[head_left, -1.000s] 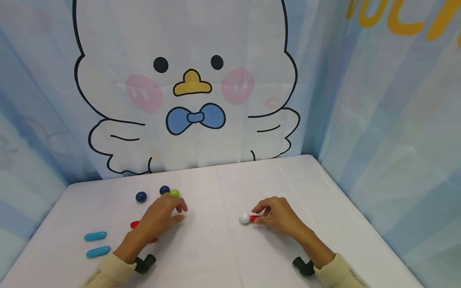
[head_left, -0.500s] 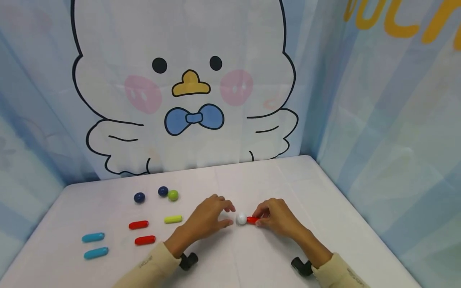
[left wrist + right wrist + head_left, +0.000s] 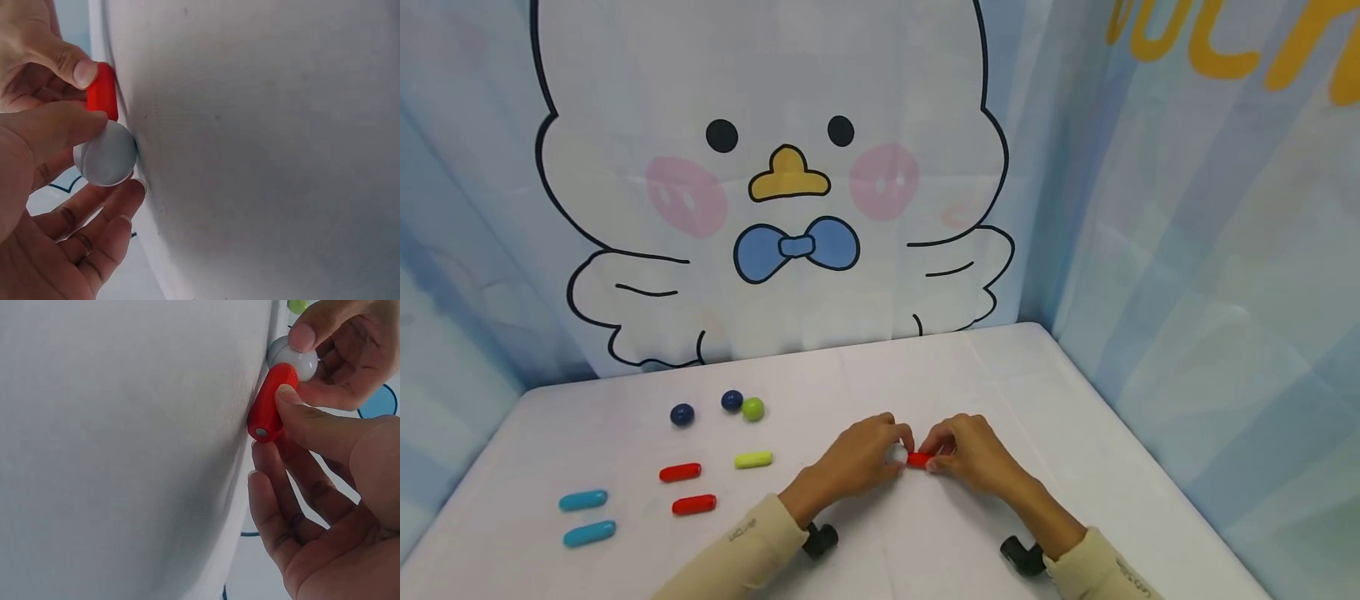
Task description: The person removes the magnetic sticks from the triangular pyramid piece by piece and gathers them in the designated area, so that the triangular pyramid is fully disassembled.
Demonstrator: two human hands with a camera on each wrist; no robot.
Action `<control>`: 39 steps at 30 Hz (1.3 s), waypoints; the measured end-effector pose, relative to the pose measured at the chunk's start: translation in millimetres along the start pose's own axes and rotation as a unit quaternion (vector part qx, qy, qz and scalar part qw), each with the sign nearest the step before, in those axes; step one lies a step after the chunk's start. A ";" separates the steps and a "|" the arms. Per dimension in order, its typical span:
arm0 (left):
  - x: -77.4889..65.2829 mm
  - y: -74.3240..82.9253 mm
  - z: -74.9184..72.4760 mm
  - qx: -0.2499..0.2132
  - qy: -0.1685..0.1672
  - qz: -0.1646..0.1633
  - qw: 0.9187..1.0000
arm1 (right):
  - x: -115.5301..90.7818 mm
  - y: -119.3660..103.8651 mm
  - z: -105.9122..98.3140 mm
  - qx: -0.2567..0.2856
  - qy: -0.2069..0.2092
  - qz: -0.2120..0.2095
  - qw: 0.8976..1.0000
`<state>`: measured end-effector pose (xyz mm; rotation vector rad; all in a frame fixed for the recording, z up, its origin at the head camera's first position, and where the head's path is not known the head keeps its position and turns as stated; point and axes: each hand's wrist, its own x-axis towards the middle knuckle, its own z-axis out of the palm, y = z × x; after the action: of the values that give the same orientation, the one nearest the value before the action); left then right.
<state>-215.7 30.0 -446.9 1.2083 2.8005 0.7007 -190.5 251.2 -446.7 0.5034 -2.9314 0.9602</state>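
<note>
At the middle of the table, my left hand (image 3: 859, 454) pinches a glossy white ball (image 3: 107, 155) between thumb and fingers. Facing it, my right hand (image 3: 976, 452) grips a short red rod (image 3: 270, 406) with rounded edges and a small metallic disc in its end. The rod's far end meets the ball, as both wrist views show. In the head view the fingers cover part of the ball and of the rod. Both pieces are low, right at the white cloth.
Left on the table (image 3: 880, 550) lie two red rods (image 3: 694, 504), a yellow-green rod (image 3: 753, 459) and two blue rods (image 3: 589, 533). Behind them sit two navy balls (image 3: 682, 415) and a lime green ball (image 3: 753, 408). A printed curtain (image 3: 790, 317) stands along the back.
My left hand has moved right from over the yellow-green rod to the white ball and taken hold of it. The right hand keeps its grip on the red rod, nearly still.
</note>
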 end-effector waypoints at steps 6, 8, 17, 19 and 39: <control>-5.9 -5.1 -5.7 -0.005 -0.010 -0.005 1.000 | 0.0 -2.1 -1.0 -0.002 -0.001 -0.002 1.000; -10.6 -7.9 -9.5 -0.007 -0.013 -0.013 1.000 | -0.3 -2.7 -1.5 -0.002 -0.002 0.001 1.000; -33.0 -30.4 -34.9 -0.038 0.018 -0.075 0.996 | -3.2 -4.4 -1.0 0.001 0.000 0.022 1.000; -35.0 -38.7 -40.8 -0.037 0.033 -0.086 0.995 | -3.4 -4.2 -0.7 0.002 0.003 0.021 1.000; -24.4 -124.5 -85.2 0.000 0.039 -0.168 0.985 | -2.4 -1.7 0.9 0.012 -0.001 0.013 1.000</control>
<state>-299.9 -95.6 -424.7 0.6914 2.9565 0.7335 -187.6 250.1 -446.7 0.4698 -2.9395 0.9982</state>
